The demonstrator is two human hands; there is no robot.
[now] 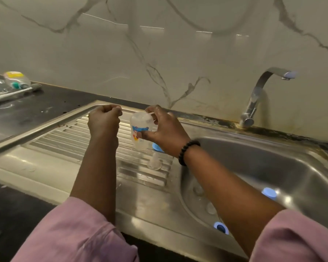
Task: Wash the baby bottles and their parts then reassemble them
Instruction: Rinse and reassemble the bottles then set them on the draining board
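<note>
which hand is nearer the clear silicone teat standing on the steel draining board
Right. The right hand holds the bottle just above the teat; the left hand is curled farther off to its left.

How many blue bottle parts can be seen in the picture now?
3: one blue part on the drainboard behind the right hand, two in the sink basin. Others may be hidden.

A home kitchen: a stainless steel sink (273, 167) with ribbed drainboard (64, 137) at left, a chrome tap (254, 103) far right, marble-veined backsplash (159, 44), dark countertop (36, 106).
</note>
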